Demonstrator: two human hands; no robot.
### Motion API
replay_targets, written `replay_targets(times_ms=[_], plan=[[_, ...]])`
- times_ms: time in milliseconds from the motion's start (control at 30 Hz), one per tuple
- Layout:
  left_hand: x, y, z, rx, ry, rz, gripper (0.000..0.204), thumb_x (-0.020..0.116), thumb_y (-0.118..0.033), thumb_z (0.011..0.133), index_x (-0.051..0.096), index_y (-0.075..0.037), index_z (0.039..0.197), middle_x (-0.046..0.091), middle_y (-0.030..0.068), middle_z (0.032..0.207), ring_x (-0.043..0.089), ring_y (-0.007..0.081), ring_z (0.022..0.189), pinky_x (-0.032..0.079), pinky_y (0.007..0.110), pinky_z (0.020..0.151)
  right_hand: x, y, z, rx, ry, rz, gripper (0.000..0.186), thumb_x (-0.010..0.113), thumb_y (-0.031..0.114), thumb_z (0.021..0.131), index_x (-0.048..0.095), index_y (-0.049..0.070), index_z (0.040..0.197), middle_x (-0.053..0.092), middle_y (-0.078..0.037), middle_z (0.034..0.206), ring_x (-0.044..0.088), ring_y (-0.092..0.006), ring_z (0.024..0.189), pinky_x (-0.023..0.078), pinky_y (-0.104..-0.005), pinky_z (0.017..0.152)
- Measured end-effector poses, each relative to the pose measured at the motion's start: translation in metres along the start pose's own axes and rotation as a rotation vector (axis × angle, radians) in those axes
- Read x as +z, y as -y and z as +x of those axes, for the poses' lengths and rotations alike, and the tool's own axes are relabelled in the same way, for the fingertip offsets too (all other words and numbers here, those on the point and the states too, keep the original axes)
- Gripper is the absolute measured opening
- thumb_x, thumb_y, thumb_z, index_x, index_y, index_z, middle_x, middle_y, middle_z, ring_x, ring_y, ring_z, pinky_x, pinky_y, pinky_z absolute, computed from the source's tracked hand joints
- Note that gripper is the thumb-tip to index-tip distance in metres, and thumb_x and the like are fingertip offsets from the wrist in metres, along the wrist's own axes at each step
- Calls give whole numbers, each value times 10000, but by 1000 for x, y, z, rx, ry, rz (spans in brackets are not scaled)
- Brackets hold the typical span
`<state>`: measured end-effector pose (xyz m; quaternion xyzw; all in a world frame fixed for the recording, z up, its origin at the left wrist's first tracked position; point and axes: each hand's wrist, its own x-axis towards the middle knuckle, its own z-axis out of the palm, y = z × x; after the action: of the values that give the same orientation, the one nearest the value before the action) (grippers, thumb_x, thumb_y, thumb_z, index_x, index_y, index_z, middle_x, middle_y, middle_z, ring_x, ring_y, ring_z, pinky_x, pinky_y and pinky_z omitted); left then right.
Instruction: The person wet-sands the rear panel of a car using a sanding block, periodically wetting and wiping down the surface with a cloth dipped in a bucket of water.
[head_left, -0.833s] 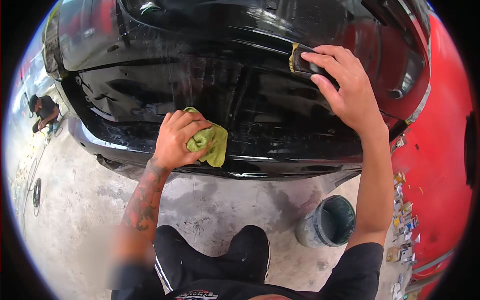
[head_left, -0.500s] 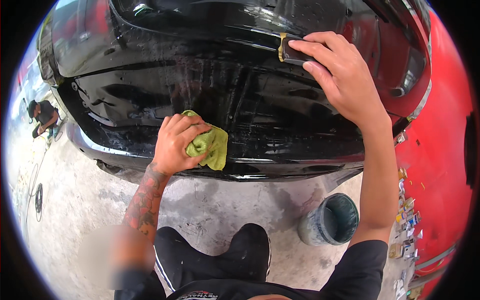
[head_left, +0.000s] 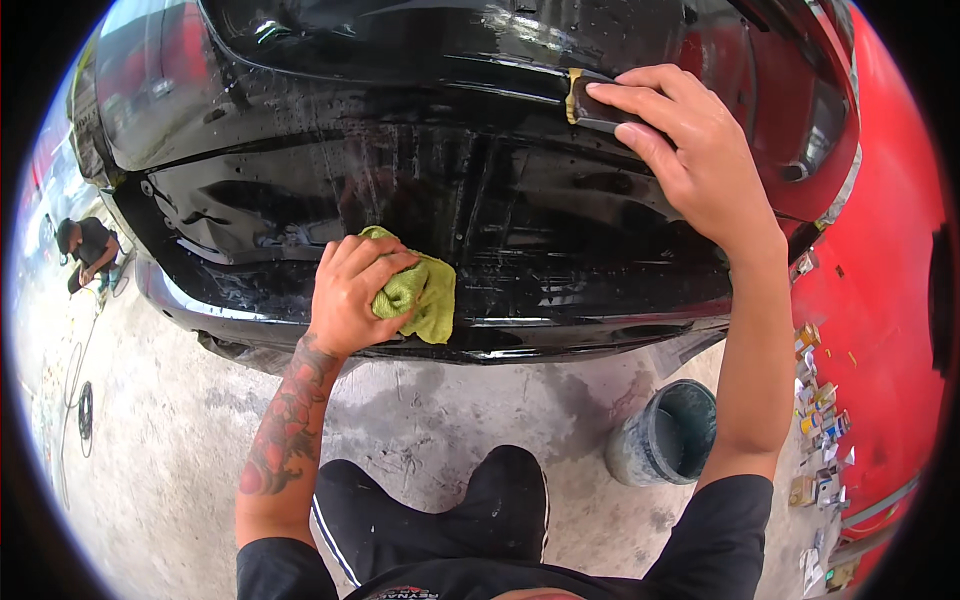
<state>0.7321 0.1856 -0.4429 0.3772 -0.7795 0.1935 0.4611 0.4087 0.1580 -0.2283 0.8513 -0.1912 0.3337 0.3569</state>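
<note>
My right hand [head_left: 690, 140] grips a dark sanding block [head_left: 598, 103] with a ragged tan edge, holding it on the glossy black rear of a car [head_left: 520, 200]. Its fingers lie over the block and the thumb is along the near side. Lower and to the left, my left hand [head_left: 355, 295] is closed round a bunched yellow-green cloth [head_left: 430, 305]. The cloth rests on the car's lower bodywork, just above the bumper edge. Droplets and wet streaks mark the black paint between the two hands.
A grimy bucket [head_left: 665, 435] with liquid in it stands on the stained concrete floor [head_left: 420, 410] near my right forearm. To the right are a red surface [head_left: 880, 250] and several small cans and boxes [head_left: 825, 430]. A person [head_left: 90, 250] crouches far left, near a coiled black cable [head_left: 86, 410].
The whole view has shifted slightly. Both hands keep almost the same places on the car, the right one still with the sanding block and the left with the cloth.
</note>
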Motion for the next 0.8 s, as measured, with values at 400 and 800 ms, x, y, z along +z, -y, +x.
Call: replay_targets(times_ms=[400, 800], plan=[[5, 1, 0, 29, -21, 57, 502, 832, -170, 604, 729, -119, 1092, 688, 32, 1142, 631, 280, 1003, 464, 415, 840, 11, -3, 7, -33, -53, -32, 317, 731, 90, 895, 745, 114, 1210, 676, -88, 1150, 644, -294, 1032, 523, -401, 891], [1, -6, 5, 33, 3, 46, 421, 806, -100, 668, 714, -76, 1077, 693, 78, 1121, 631, 308, 977, 475, 414, 845, 14, -4, 16, -117, -138, -101, 341, 759, 91, 869, 752, 132, 1208, 684, -72, 1175, 636, -288, 1084, 517, -406, 924]])
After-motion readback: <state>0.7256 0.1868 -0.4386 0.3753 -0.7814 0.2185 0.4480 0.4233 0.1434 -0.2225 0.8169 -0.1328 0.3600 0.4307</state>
